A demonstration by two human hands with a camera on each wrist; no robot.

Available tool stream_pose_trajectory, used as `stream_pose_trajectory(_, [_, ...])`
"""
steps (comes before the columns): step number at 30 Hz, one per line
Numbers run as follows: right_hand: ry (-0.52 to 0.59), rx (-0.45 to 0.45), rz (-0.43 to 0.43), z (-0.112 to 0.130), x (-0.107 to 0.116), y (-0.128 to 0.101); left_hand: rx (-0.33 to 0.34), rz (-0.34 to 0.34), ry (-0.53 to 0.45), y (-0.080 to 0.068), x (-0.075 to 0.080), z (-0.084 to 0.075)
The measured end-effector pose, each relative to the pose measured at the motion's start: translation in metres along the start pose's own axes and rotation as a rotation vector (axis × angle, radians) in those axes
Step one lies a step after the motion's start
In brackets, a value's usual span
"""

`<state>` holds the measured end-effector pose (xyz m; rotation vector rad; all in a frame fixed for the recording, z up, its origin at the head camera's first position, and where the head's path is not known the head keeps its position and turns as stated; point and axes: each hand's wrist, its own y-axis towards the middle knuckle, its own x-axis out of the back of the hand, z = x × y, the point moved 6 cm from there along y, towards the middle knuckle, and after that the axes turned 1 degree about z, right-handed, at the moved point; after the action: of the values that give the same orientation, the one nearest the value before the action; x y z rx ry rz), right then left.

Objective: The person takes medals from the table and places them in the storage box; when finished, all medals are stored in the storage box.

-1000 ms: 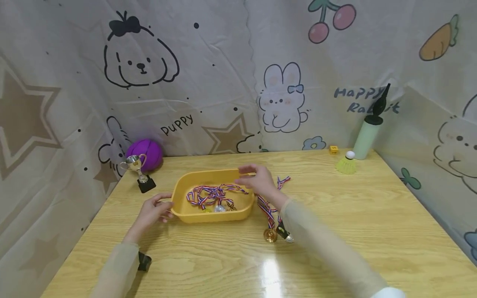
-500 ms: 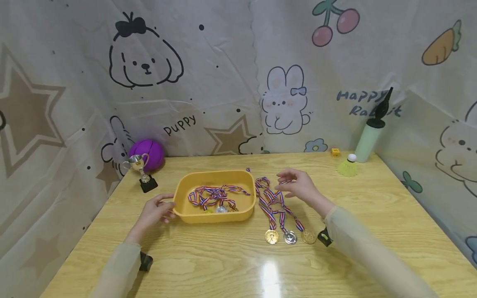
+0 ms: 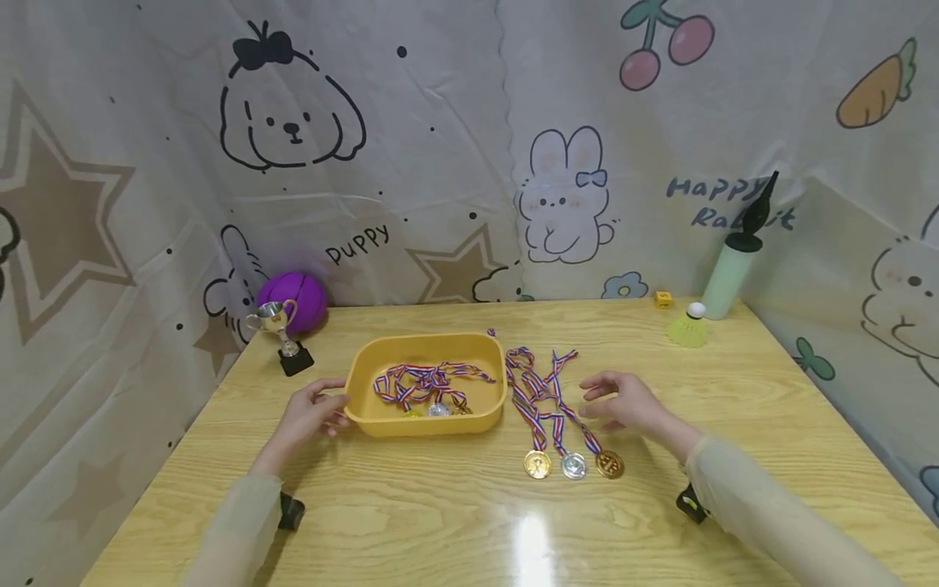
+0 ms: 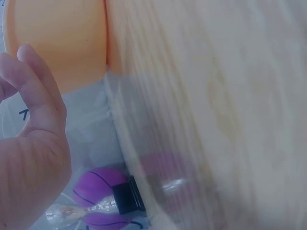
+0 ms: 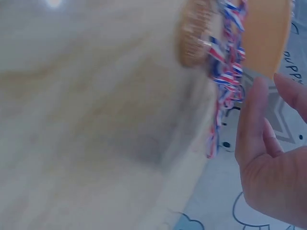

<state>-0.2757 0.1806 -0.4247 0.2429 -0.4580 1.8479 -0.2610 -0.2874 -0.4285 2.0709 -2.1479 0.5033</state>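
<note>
A yellow plastic tray point(image 3: 425, 428) holds several medals on tricolour ribbons point(image 3: 433, 379). My left hand point(image 3: 308, 416) is at the tray's left end, its fingertips right at the rim; in the left wrist view its loosely bent fingers overlap the tray wall point(image 4: 62, 38). To the right of the tray lie a gold medal point(image 3: 537, 464), a silver medal point(image 3: 575, 465) and a bronze medal point(image 3: 610, 464) in a row, ribbons stretched away behind them. My right hand point(image 3: 627, 403) hovers just right of these ribbons with relaxed fingers, holding nothing.
At the back left, a small trophy cup point(image 3: 282, 334) stands in front of a purple ball point(image 3: 297, 302). A yellow-green shuttlecock point(image 3: 688, 328), a small yellow cube point(image 3: 663, 299) and a pale green hand pump point(image 3: 729, 277) are at the back right. A printed curtain point(image 3: 440, 163) encloses the table.
My right hand has moved right from the tray's far right corner, past the ribbons, to beside them, exposing the three medals in a row. My left hand stays at the tray's left end.
</note>
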Motion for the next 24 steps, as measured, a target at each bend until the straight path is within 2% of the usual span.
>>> stream_pose_trajectory(11, [-0.02, -0.062, 0.0, -0.022, -0.013, -0.005, 0.005, 0.01, -0.001, 0.0, -0.002, -0.002])
stream_pose_trajectory(24, [-0.059, -0.084, -0.028, -0.024, -0.017, -0.004, 0.014, -0.005, 0.004, 0.002, 0.0, 0.001])
